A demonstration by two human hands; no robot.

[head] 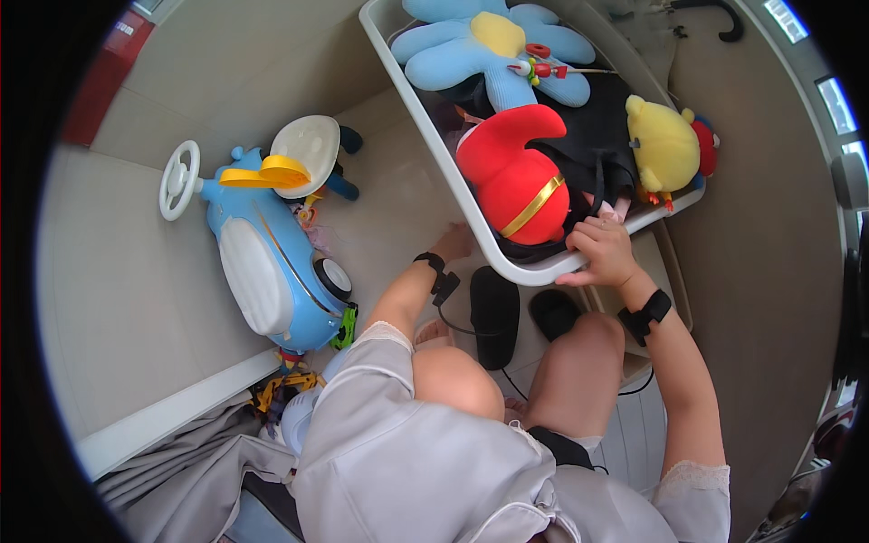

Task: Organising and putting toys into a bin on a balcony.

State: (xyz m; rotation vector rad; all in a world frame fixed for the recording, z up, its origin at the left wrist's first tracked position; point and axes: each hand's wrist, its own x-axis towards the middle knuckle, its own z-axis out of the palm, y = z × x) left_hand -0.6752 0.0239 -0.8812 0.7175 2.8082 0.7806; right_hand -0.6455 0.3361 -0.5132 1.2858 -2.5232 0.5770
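Observation:
A large white-rimmed bin (434,136) full of soft toys stands before me. My right hand (601,251) grips its near rim, fingers over the edge and thumb outside. My left hand (453,243) is low at the bin's left side, partly hidden behind the rim; its hold cannot be made out. Inside lie a red plush toy (523,193) with a gold band, a blue plush flower (441,51) with a yellow centre, a small red-and-white toy on a stick (541,69) and a black bag (587,129). A yellow plush chick (662,146) rests at the right rim.
A blue ride-on toy (271,251) with a white steering wheel (179,180) stands left, beside a small cream-seated stool (309,153). Black slippers (494,315) lie between the bin and my legs. A green toy (346,326) and grey curtain (190,468) are lower left. An umbrella handle (730,20) shows upper right.

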